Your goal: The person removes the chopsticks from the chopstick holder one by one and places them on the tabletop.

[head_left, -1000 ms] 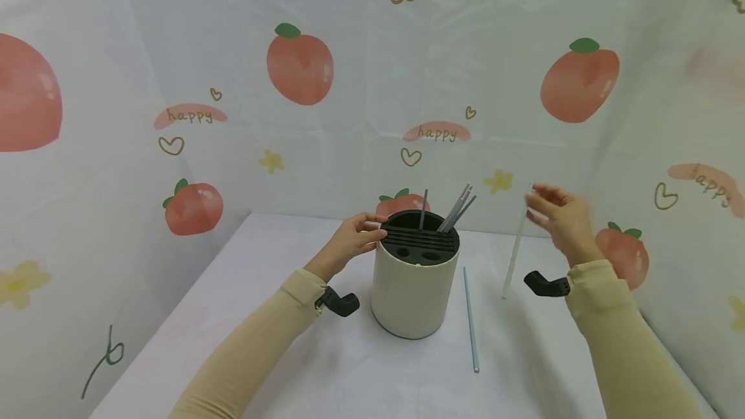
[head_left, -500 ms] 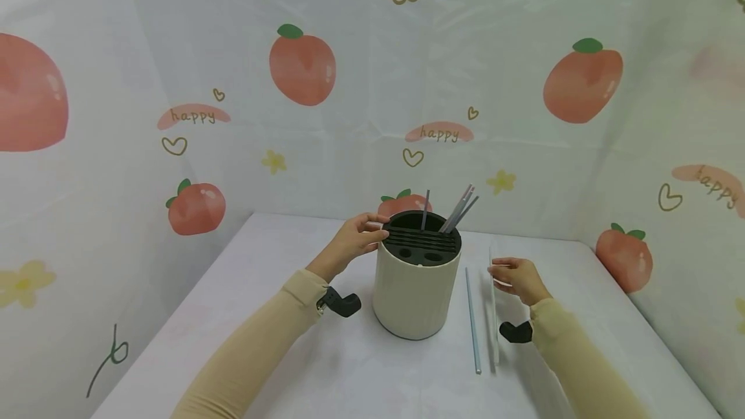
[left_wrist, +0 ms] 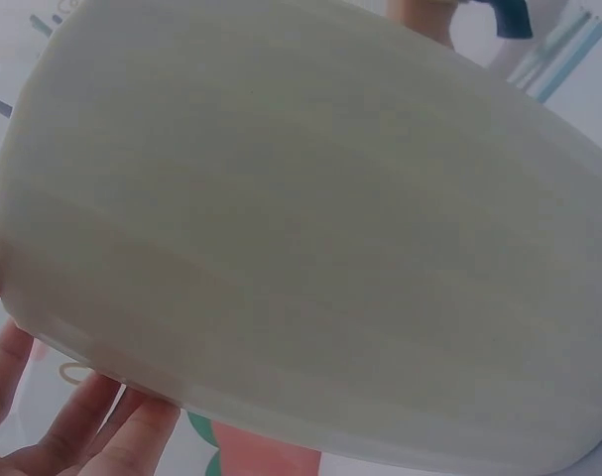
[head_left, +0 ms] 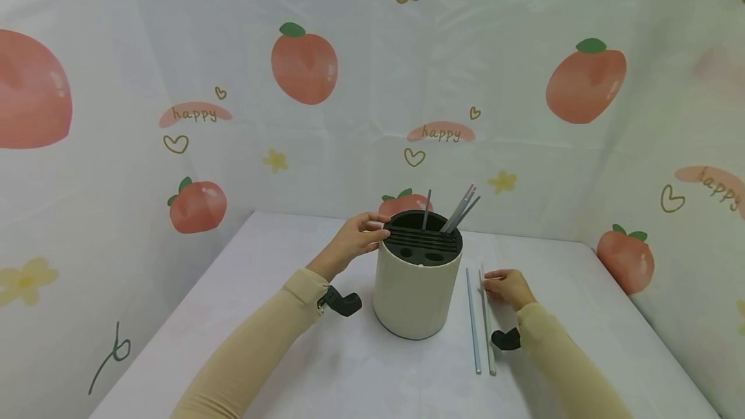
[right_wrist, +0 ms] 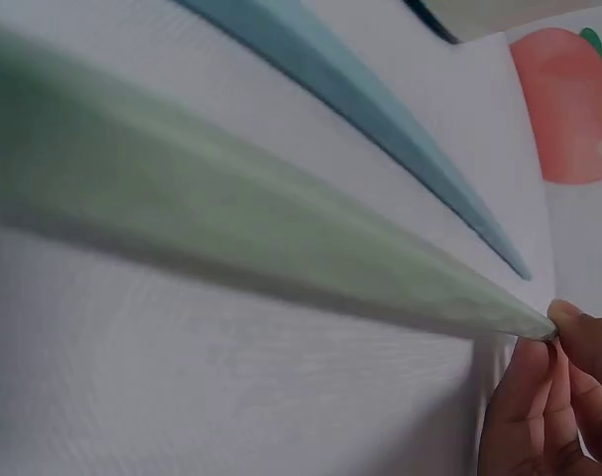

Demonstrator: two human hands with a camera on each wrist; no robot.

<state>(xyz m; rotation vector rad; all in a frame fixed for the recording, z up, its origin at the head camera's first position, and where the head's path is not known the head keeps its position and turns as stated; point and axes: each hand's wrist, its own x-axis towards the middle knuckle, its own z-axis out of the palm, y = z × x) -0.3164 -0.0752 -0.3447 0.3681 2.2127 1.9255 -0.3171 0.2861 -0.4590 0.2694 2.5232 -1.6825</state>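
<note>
A cream cylindrical holder (head_left: 414,296) with a black slotted top stands mid-table, and several thin grey sticks (head_left: 456,211) poke out of it. My left hand (head_left: 375,233) grips its rim from the left. In the left wrist view the holder's wall (left_wrist: 301,218) fills the frame, with my fingers (left_wrist: 72,426) against it. A pale green stick (head_left: 486,328) lies flat on the table beside a blue stick (head_left: 472,322), right of the holder. My right hand (head_left: 485,280) pinches the green stick's far end. The right wrist view shows the fingertips (right_wrist: 548,397) on that green stick (right_wrist: 231,228), with the blue stick (right_wrist: 380,109) beyond it.
The white table (head_left: 279,341) is walled on three sides by a fruit-print curtain (head_left: 302,70). Black wrist camera mounts sit at my left cuff (head_left: 340,301) and right cuff (head_left: 505,339).
My right hand came down from mid-air at the right and laid the pale green stick on the table beside the blue one. The left hand stayed on the holder.
</note>
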